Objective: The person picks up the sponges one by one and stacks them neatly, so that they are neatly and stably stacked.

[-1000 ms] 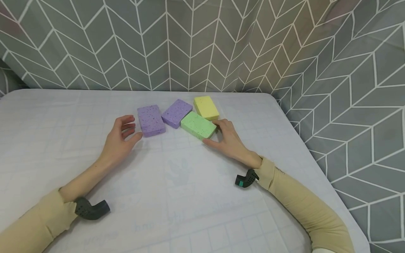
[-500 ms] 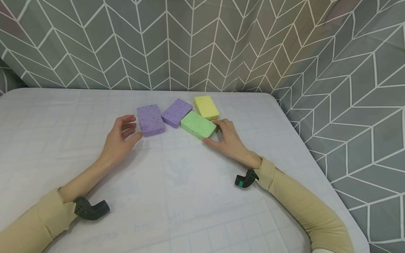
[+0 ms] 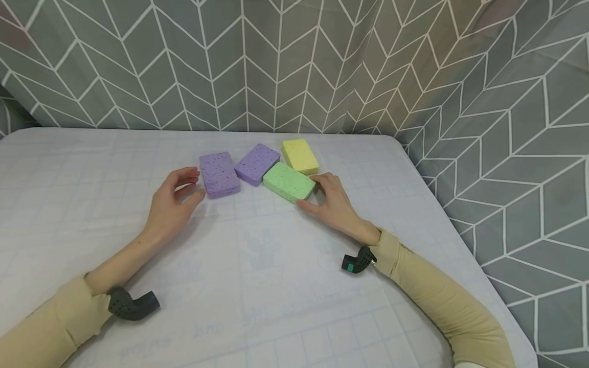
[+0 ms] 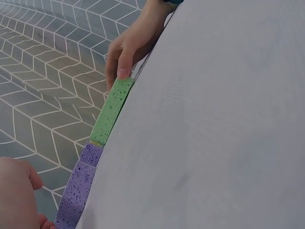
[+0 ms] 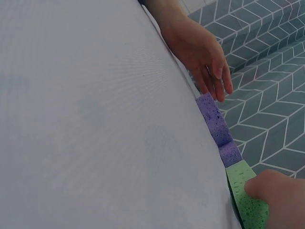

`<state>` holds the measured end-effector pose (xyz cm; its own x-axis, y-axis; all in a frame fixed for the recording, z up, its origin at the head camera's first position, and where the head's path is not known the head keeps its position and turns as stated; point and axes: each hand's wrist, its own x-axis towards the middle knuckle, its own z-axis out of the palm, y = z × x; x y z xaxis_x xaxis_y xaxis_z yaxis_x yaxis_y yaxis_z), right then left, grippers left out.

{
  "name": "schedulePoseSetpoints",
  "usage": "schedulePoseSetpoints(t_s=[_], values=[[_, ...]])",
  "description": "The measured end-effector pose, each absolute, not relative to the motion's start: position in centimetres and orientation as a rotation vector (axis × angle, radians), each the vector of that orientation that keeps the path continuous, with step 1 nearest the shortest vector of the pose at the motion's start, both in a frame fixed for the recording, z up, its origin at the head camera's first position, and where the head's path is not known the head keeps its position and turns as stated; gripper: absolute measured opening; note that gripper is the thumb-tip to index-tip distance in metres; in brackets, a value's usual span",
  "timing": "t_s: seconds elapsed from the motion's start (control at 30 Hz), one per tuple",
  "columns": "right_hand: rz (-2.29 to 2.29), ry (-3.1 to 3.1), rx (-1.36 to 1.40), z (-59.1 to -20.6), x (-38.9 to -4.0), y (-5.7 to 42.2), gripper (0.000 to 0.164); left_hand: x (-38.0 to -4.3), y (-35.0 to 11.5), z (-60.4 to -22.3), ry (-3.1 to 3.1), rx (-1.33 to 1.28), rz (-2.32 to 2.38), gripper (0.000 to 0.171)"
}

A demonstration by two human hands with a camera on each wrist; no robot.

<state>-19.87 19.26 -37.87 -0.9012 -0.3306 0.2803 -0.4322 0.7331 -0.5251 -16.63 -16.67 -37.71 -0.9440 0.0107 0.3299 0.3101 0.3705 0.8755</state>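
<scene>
- Gray curtain (image 3: pixel 257 66) with white zigzag lines: rises behind the green sponge (image 3: pixel 289 182) and off to its right.
- White table (image 3: pixel 257 286): lies under the green sponge and spreads out in front of it.
- Your left hand (image 3: pixel 170 203): well left of the green sponge, just beside the left purple sponge (image 3: pixel 220 175); your thumb and fingers are spread apart, and you cannot tell whether they touch it.
- Your right hand (image 3: pixel 335 207): at the green sponge's right end, pinching it between thumb and fingers.
- Left purple sponge: left of the green sponge, apart from it.
- Right purple sponge (image 3: pixel 257 164): just beside the green sponge's left end.
- Yellow sponge (image 3: pixel 300 156): just behind the green sponge.
</scene>
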Motion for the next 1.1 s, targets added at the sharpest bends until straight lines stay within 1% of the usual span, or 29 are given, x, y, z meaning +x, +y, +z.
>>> schedulePoseSetpoints(t_s=[0.57,0.87,1.1], values=[[0.931,-2.737,0.607,-37.67,-19.71,19.26,0.061,-16.66,-16.49,-37.89,-2.278,-0.354,-1.642,0.042],[0.993,-2.704,0.632,-37.69,-19.65,19.20,0.062,-16.51,-16.48,-37.98,-2.274,-0.428,-1.670,0.042],[1.070,-2.673,0.670,-37.62,-19.67,19.25,0.061,-16.57,-16.37,-38.08,-2.278,-0.467,-1.683,0.045]])
